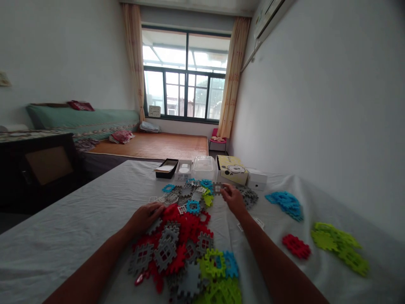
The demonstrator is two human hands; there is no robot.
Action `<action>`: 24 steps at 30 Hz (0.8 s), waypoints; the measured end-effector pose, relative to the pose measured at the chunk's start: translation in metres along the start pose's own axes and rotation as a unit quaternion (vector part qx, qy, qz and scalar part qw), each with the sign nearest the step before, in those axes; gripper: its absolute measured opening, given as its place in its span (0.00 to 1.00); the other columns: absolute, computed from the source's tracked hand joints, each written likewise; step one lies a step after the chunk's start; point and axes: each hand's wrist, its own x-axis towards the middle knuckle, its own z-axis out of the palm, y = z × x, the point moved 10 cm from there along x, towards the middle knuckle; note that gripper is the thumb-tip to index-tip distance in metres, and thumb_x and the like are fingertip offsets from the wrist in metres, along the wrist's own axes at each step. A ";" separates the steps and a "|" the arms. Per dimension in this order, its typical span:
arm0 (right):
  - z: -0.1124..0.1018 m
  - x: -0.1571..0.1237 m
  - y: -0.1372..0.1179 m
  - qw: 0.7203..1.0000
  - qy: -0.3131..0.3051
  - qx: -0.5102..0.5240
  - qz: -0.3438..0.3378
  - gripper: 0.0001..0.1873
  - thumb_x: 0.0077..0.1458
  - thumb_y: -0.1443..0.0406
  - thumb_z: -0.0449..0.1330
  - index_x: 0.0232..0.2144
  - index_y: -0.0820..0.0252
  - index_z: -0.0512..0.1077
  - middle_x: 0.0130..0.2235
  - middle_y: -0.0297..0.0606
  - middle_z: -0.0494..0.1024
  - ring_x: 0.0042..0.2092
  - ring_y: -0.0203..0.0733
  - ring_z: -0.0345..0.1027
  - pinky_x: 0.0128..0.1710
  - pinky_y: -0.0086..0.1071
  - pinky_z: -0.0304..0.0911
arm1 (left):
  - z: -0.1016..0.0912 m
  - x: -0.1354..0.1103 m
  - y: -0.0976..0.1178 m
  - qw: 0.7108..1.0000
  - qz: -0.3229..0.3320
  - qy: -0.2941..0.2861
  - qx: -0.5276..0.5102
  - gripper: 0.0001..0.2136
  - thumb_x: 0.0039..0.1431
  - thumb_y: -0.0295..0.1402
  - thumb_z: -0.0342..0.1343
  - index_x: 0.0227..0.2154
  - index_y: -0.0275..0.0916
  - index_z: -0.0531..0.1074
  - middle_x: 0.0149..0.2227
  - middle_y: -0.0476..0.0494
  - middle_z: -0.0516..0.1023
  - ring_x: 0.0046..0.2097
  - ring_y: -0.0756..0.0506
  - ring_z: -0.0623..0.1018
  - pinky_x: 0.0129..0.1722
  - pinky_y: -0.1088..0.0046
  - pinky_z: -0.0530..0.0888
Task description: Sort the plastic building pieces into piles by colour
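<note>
A heap of interlocking plastic tiles (186,249) in red, grey, green and blue lies on the white cloth in front of me. My left hand (146,216) rests on the heap's left edge, fingers curled down over red and grey tiles. My right hand (233,197) reaches farther out, its fingertips pinching a grey tile (218,188) at the far end of the heap. Sorted groups lie to the right: grey tiles (249,196), blue tiles (286,202), a red tile (296,246) and green tiles (340,247).
A black tray (166,168), a clear plastic box (204,168), a yellow carton (232,169) and a white box (257,179) line the table's far edge. A wall runs close on the right. A bed (126,143) and window lie beyond.
</note>
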 end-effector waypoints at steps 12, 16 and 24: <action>-0.043 -0.003 0.010 0.988 0.114 -0.105 -0.026 0.21 0.51 0.64 0.52 0.48 0.64 0.67 0.46 0.48 0.72 0.33 0.40 0.69 0.42 0.38 0.64 | -0.005 -0.001 0.003 1.000 -0.023 0.010 -0.013 0.20 0.59 0.47 0.41 0.33 0.43 0.75 0.36 0.46 0.79 0.39 0.44 0.75 0.43 0.72 0.69; 0.040 -0.029 -0.059 0.974 -0.086 -0.076 -0.197 0.21 0.48 0.70 0.55 0.46 0.53 0.70 0.46 0.38 0.75 0.47 0.46 0.67 0.47 0.39 0.62 | -0.004 -0.002 0.004 1.000 -0.010 0.007 -0.011 0.19 0.60 0.46 0.40 0.34 0.42 0.75 0.36 0.46 0.79 0.40 0.44 0.75 0.43 0.73 0.68; 0.078 -0.054 -0.081 0.943 -0.127 -0.172 -0.256 0.20 0.52 0.68 0.57 0.48 0.47 0.69 0.46 0.35 0.76 0.50 0.48 0.65 0.48 0.41 0.58 | -0.004 -0.001 0.003 1.000 -0.010 0.010 -0.011 0.19 0.61 0.44 0.40 0.35 0.42 0.75 0.37 0.46 0.78 0.40 0.45 0.75 0.44 0.73 0.67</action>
